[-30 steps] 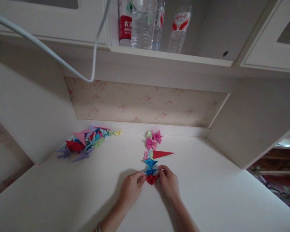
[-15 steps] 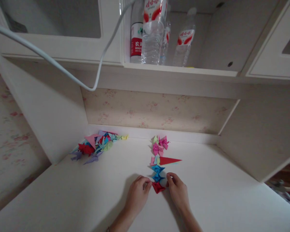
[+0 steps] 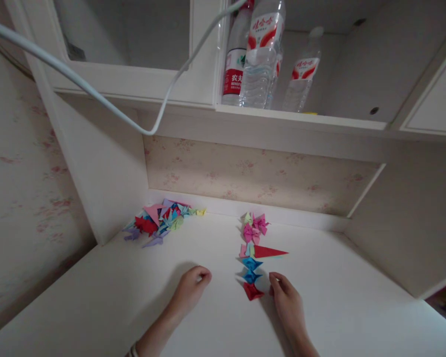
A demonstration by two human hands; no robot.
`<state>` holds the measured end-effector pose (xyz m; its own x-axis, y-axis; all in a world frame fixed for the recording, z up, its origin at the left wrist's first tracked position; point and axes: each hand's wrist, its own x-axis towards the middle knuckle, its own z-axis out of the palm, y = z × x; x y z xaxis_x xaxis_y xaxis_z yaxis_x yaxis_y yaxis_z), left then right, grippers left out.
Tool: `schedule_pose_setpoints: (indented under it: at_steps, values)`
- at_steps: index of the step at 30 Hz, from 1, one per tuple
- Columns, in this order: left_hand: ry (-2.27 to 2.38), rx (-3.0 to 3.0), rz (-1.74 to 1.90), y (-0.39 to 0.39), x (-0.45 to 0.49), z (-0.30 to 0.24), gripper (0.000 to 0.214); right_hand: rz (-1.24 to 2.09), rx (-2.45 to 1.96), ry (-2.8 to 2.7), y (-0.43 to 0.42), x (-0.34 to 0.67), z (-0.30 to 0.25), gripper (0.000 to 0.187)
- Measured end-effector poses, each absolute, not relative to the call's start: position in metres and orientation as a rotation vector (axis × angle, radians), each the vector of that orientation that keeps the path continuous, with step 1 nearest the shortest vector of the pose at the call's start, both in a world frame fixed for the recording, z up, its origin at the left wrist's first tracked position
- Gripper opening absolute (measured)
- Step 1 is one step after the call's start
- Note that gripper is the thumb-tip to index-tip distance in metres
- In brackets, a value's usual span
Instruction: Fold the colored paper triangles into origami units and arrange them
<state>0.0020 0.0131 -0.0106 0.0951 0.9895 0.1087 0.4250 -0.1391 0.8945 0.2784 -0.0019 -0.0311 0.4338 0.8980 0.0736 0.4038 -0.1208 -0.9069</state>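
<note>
A red folded-paper piece (image 3: 253,291) lies on the white tabletop, at the near end of a column of origami. Just beyond it sit two blue folded-paper pieces (image 3: 251,275), one behind the other. My right hand (image 3: 287,300) rests close to the right of the red piece, apart from it, with thumb and fingers closed together and nothing visible in them. Farther off on the left, my left hand (image 3: 192,286) is over bare tabletop; its fingers are curled to the thumb and appear empty.
A long red paper point (image 3: 269,252) lies beyond the blue pieces, with pink origami flowers (image 3: 255,232) behind. A mixed origami pile (image 3: 159,220) sits back left. Plastic bottles (image 3: 260,64) stand on the shelf overhead. A white cable (image 3: 107,106) hangs across the upper left.
My left hand has moved away to the left from the red piece. The right hand stays near the column. The view has swung slightly left.
</note>
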Motion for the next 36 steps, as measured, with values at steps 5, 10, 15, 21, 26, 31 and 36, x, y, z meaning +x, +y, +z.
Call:
schedule_pose_setpoints:
  at_steps: [5,10,15,21,26,31,36]
  values:
    - [1.379,1.638,0.954,0.019,0.005,-0.028,0.026,0.678,-1.703,-1.107,-0.001,0.28,-0.035,0.046]
    - [1.376,1.661,0.909,0.015,0.007,-0.025,0.028,0.694,-1.748,-1.111,0.002,0.282,-0.035,0.045]
    - [1.343,1.661,0.859,0.013,0.005,-0.022,0.028,0.69,-1.737,-1.078,0.004,0.279,-0.033,0.045]
    - [1.297,1.673,0.869,0.013,0.005,-0.026,0.028,0.649,-1.672,-1.013,0.002,0.269,-0.023,0.044]
    - [1.287,1.671,0.866,0.014,0.005,-0.026,0.028,0.652,-1.625,-0.988,0.002,0.267,-0.021,0.043]
    - [1.307,1.676,0.857,0.013,0.006,-0.023,0.028,0.696,-1.628,-1.017,0.004,0.273,-0.03,0.043]
    - [1.301,1.674,0.864,0.012,0.006,-0.02,0.028,0.703,-1.641,-1.069,0.006,0.275,-0.034,0.04]
